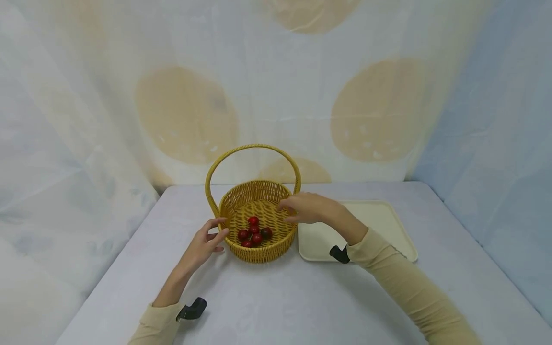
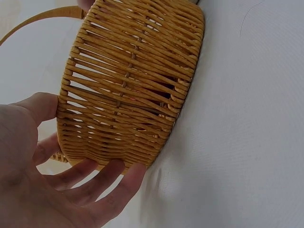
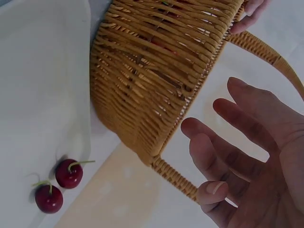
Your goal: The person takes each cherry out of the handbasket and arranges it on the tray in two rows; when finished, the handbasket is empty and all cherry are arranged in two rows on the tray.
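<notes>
A yellow wicker basket (image 1: 258, 256) with a tall hoop handle stands on the table, several red cherries (image 1: 256, 238) lying on its floor. My left hand (image 1: 204, 242) holds the basket's left side; in the left wrist view its thumb (image 2: 43, 105) touches the rim and other fingers lie against the woven wall. Over the basket's right rim hovers my right hand (image 1: 308, 207), its fingers spread and loosely bent. Nothing is between them in the right wrist view. Two cherries (image 3: 69, 174) with green stems sit on the white tray, hidden by the right arm in the head view.
The cream-white rectangular tray (image 1: 388, 215) lies just right of the basket, partly under my right forearm. A white cloth covers the table (image 1: 258, 297). Patterned curtains (image 1: 276, 96) hang behind and on both sides.
</notes>
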